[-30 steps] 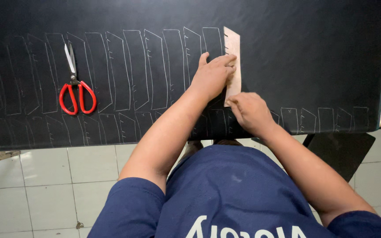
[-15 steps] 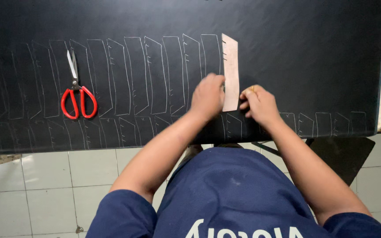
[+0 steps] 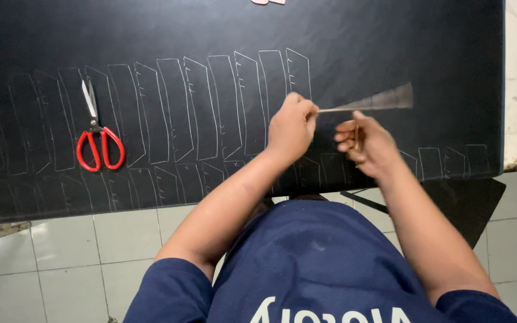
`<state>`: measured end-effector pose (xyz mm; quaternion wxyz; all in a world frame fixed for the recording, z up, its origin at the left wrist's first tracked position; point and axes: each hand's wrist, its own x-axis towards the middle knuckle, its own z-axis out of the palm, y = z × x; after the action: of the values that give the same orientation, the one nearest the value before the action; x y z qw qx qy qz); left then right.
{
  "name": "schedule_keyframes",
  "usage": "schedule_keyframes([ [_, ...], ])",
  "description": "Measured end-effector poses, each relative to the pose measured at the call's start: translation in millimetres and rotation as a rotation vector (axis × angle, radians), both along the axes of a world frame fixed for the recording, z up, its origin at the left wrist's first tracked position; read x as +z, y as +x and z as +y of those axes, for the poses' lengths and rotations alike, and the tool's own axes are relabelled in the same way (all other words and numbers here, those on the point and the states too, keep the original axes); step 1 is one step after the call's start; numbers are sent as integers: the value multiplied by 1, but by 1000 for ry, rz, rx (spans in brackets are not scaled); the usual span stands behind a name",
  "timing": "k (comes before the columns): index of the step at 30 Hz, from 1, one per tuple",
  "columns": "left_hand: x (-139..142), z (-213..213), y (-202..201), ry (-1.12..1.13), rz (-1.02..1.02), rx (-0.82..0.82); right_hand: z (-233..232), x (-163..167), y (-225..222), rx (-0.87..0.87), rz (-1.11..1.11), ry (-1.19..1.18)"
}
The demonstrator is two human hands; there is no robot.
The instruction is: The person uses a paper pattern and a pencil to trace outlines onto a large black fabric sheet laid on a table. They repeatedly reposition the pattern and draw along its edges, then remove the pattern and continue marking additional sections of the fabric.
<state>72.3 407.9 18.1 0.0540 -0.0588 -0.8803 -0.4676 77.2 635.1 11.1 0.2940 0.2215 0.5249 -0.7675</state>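
Note:
A black sheet (image 3: 390,48) covers the table, with a row of several white drawn outlines (image 3: 210,107) across it. My left hand (image 3: 291,125) pinches one end of a thin tan template strip (image 3: 378,100), which is lifted off the sheet, points right and is blurred by motion. My right hand (image 3: 366,143) hovers just below the strip, fingers curled around what looks like a thin marking stick (image 3: 357,136). More small outlines (image 3: 444,161) run along the near edge by my right hand.
Red-handled scissors (image 3: 97,143) lie shut on the sheet at the left. A small pink object (image 3: 268,2) shows at the top edge. Dark off-cuts (image 3: 468,203) hang below the table over the white tiled floor (image 3: 43,263).
The template lay flat under both hands next to the last outline. Now my left hand has lifted it and swung it to the right, and my right hand has come off it.

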Motion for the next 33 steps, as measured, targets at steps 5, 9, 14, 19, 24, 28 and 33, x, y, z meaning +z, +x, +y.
schedule_keyframes([
  [5, 8, -14, -25, -82, 89, -169, 21, 0, 1, 85, 25, 97],
  [9, 6, -11, -23, -222, 16, -191, 0, -4, -4, 173, 197, 470],
  [14, -2, -7, -16, -341, -132, -279, -21, -10, -12, 80, 515, 719],
  [19, -10, -10, -15, -294, -104, -266, -22, -15, -6, 125, 663, 900],
  [24, -15, -10, -16, -278, -84, -270, -15, -14, -2, 245, 835, 992],
  [28, -16, -12, -16, -270, -72, -277, -15, -12, -1, 293, 844, 1011],
  [33, -17, -12, -16, -269, -67, -272, -16, -10, -1, 284, 784, 988],
])
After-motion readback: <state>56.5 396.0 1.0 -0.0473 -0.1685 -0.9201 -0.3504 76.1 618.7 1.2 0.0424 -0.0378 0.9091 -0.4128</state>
